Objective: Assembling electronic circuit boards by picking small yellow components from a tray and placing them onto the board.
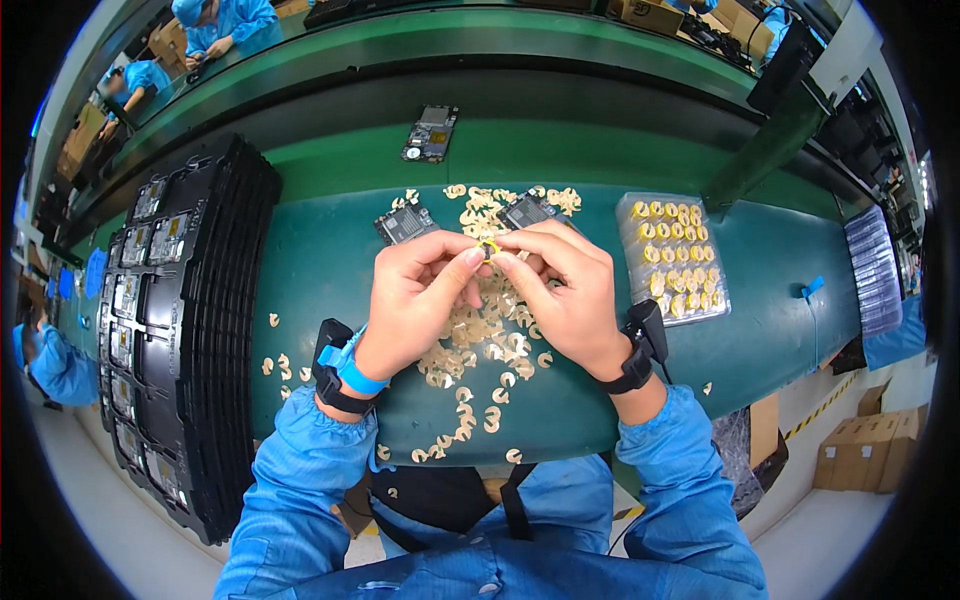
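Over the middle of the bench, my left hand (416,290) and my right hand (566,282) meet with fingertips closed. Between them they pinch a small round part (488,250) with a yellow rim and a dark middle; it resembles a coin cell, though fingers cover much of it. Beneath and around my hands lies a loose pile of cream C-shaped pieces (465,335). Just beyond my left hand rests a circuit board (405,222), and a second circuit board (526,211) lies beyond my right hand, partly hidden by it.
To the right, a clear plastic tray (640,290) holds rows of yellow round parts. At the left stands a tall stack of black trays (225,330) with circuit boards. Another board (430,134) lies on the green ledge. Cartons (868,450) stand at far right. Co-workers in blue (235,25) work beyond.
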A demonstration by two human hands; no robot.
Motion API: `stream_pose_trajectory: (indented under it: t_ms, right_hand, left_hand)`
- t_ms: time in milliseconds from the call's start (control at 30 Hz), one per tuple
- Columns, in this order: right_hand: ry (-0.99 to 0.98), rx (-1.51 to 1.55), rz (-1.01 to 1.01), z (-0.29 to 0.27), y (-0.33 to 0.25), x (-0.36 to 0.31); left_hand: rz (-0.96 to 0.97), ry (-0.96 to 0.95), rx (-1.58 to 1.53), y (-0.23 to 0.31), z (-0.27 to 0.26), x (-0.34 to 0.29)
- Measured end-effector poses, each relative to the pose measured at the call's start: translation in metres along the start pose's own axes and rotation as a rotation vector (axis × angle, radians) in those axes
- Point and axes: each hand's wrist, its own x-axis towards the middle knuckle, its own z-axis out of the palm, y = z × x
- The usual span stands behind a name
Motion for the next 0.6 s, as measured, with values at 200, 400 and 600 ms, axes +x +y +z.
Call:
stream_pose_trajectory:
  t_ms: [200,400,600]
  right_hand:
    - [-0.032,0.334,0.232,0.008,0.005,-0.003]
    - [0.222,0.278,0.271,0.007,0.002,0.000]
    - [-0.305,-0.039,0.383,0.006,-0.029,0.070]
  left_hand:
    - [0.032,-0.031,0.306,-0.004,-0.004,0.002]
    - [0.082,0.195,0.322,-0.003,-0.005,0.005]
    - [0.090,0.419,0.305,-0.011,-0.027,0.014]
